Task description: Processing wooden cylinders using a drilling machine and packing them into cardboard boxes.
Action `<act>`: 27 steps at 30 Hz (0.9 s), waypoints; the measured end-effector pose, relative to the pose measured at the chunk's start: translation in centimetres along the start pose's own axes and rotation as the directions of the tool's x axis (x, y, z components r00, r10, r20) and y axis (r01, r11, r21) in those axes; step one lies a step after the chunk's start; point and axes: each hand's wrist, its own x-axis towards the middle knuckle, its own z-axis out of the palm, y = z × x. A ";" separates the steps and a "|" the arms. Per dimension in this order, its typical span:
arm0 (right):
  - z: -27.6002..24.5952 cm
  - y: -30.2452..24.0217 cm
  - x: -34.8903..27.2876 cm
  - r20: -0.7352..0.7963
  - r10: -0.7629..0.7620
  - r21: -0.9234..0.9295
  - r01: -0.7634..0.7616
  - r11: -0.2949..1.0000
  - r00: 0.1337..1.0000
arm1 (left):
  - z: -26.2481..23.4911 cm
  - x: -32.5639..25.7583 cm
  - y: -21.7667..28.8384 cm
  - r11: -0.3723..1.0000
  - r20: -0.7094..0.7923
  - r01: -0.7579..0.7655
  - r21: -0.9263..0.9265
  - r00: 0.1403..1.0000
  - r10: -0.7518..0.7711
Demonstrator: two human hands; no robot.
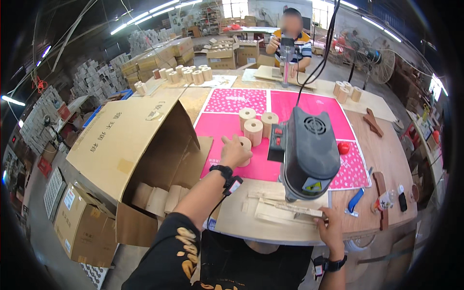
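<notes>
Several pale wooden cylinders with a hole in the top stand on a pink sheet. My left hand (235, 152) is closed around the nearest wooden cylinder (245, 144), its fingers over the side and rim. Just beyond it is another wooden cylinder (253, 128). A black drill press (314, 150) stands over a wooden jig (275, 210) made of strips on a board. At the jig's right end my right hand (332, 228) grips the strip between thumb and fingers. The drill head hides part of the sheet, and its bit cannot be made out.
On the left an open cardboard box (121, 125) lies on its side with wooden blocks (157, 200) inside. To the right are a blue-handled tool (356, 199), a bottle (385, 202) and a red knob (343, 148). A co-worker (295, 43) sits across the table at another machine.
</notes>
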 end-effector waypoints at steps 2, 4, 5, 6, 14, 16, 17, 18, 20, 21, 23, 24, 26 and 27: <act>0.0 0.0 0.0 0.023 0.086 0.083 -0.088 0.993 0.996 | 2.1 3.2 -0.2 0.995 -0.047 0.047 -0.086 0.998 -0.052; -0.1 0.2 0.0 0.043 0.043 0.045 -0.045 0.998 0.998 | 4.4 6.1 -0.3 0.993 -0.037 0.083 -0.084 0.996 -0.087; -0.1 0.3 0.0 0.037 0.044 0.034 -0.045 0.998 0.998 | 5.6 7.4 -0.2 0.984 -0.083 0.051 -0.169 0.994 -0.066; -0.1 0.5 0.0 0.033 0.046 0.024 -0.046 0.999 0.998 | 6.8 8.6 -0.1 0.976 -0.145 0.011 -0.217 0.988 -0.043; 0.5 2.4 0.1 0.074 0.058 0.029 -0.060 0.998 0.996 | 6.6 4.8 1.5 0.886 -0.124 -0.433 -0.166 0.900 0.417; 0.4 2.3 0.4 -0.004 0.038 0.099 -0.037 0.994 0.999 | 0.8 -1.0 -0.1 0.858 -0.242 -0.485 0.171 0.823 0.514; 0.3 2.0 0.5 0.037 0.034 0.083 -0.037 0.996 0.999 | -2.9 -4.0 -1.7 0.908 -0.113 -0.393 0.144 0.905 0.409; 0.2 1.7 0.7 0.041 0.010 0.076 -0.013 0.997 0.999 | -6.6 -7.1 -3.5 0.920 -0.070 -0.366 0.138 0.923 0.377; 0.0 0.8 0.9 0.046 -0.015 0.067 0.012 0.998 0.999 | -11.9 -12.9 -6.1 0.920 0.004 -0.045 0.388 0.999 0.047; 0.0 0.3 1.1 0.066 0.012 0.052 -0.016 0.998 0.998 | -12.9 -15.3 -6.8 0.882 -0.020 0.091 0.463 0.995 -0.093; -0.1 -0.6 1.2 0.067 -0.022 0.019 0.021 1.000 0.998 | -13.7 -18.9 -8.1 0.784 0.057 0.174 0.596 0.965 -0.257; -0.1 -0.9 1.2 0.069 -0.026 0.016 0.025 1.000 0.997 | -13.5 -20.1 -8.6 0.754 0.062 0.191 0.628 0.954 -0.293; -0.2 -1.1 1.1 0.063 0.087 0.054 -0.091 0.994 0.994 | -12.6 -21.0 -9.3 0.774 -0.003 0.233 0.589 0.958 -0.286; -0.2 -1.0 0.9 0.067 0.083 0.021 -0.085 0.996 0.994 | -12.2 -21.3 -9.5 0.800 -0.015 0.269 0.536 0.951 -0.309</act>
